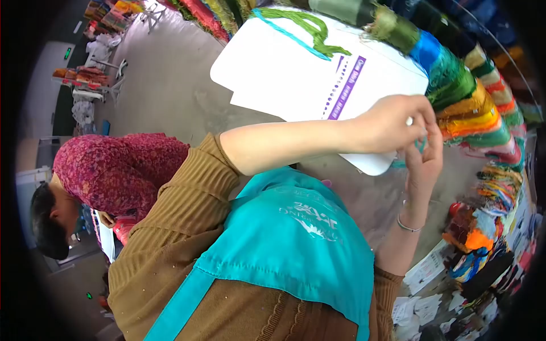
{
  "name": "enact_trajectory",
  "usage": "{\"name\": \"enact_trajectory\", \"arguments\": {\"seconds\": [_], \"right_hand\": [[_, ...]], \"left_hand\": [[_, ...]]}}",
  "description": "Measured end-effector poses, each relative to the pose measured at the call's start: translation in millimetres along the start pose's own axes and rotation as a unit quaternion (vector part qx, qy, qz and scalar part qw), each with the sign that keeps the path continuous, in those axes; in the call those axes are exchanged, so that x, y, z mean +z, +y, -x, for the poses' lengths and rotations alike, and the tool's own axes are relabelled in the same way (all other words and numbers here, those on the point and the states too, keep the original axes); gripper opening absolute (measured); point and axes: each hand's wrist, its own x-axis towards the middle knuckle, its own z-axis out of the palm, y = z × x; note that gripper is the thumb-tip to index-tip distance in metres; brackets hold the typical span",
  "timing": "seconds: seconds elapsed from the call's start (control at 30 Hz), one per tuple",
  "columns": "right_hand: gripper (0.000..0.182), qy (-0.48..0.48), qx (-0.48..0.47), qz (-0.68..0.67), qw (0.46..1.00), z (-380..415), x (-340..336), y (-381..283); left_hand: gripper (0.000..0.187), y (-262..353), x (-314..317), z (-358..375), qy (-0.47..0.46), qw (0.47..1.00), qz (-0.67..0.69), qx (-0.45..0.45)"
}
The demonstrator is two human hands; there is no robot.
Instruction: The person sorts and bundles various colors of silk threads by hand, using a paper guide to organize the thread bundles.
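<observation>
White card [307, 74], with a purple strip [347, 85] and a row of small holes beside it, tilted across the upper middle. Green thread [310, 28] looped over its top edge. Left hand [392, 122] laid over the card's lower right corner, sleeve pushed up the forearm, fingertips pinched shut at the card's edge (too small to tell what sits in the pinch). Right hand [424, 165] just below, palm towards the camera, bracelet [408, 226] at the wrist, fingers reaching up to meet the left fingertips; partly hidden behind them, so open or closed cannot be told. A wisp of teal thread [420, 145] between the two hands, touching both, right at the card's corner. Skeins [472, 108] in green, orange, yellow and red packed in a curved row just beyond the card, more in a heap at lower right. Teal apron [296, 238] over a brown ribbed top in the foreground. Another person [114, 170] in a dark red patterned top at the left, well apart from the hands.
</observation>
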Motion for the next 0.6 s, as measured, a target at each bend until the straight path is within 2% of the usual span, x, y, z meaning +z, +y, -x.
{"name": "enact_trajectory", "arguments": {"seconds": [0.1, 0.23, 0.27, 0.37, 0.4, 0.47, 0.5, 0.6], "right_hand": [[0.053, -0.068, 0.060, -0.008, 0.996, -14.5, 44.6, -5.4], [0.047, -0.078, 0.092, 0.201, 0.972, -34.6, 66.3, 6.9], [0.037, -0.065, 0.055, 0.231, 0.969, -36.3, 76.8, 9.7], [0.023, -0.052, 0.036, 0.306, 0.950, -41.9, 97.4, 23.5], [0.012, -0.013, 0.029, 0.283, 0.959, -43.9, 110.3, 26.5], [0.011, -0.011, -0.033, 0.308, 0.951, -50.0, 121.2, 42.2], [0.010, -0.010, -0.065, 0.319, 0.946, -54.5, 126.2, 48.5], [0.010, 0.008, -0.006, 0.409, 0.912, -72.9, 132.8, 58.6]], "left_hand": [[0.019, -22.5, -39.8, 8.9, 0.080, 0.997, 0.012, 0.019], [0.023, -48.3, -78.9, 15.8, 0.142, 0.967, -0.186, 0.096], [0.023, -55.2, -88.5, 15.5, 0.139, 0.980, -0.127, 0.064], [0.025, -76.8, -114.4, 12.8, 0.124, 0.991, 0.046, -0.033], [0.026, -83.7, -121.9, 11.5, 0.121, 0.986, 0.098, -0.062], [0.028, -90.9, -134.7, 8.6, 0.129, 0.967, 0.188, -0.115], [0.029, -96.6, -141.0, 6.8, 0.124, 0.967, 0.191, -0.118], [0.034, -108.3, -156.0, 1.5, 0.123, 0.963, 0.201, -0.132]]}}
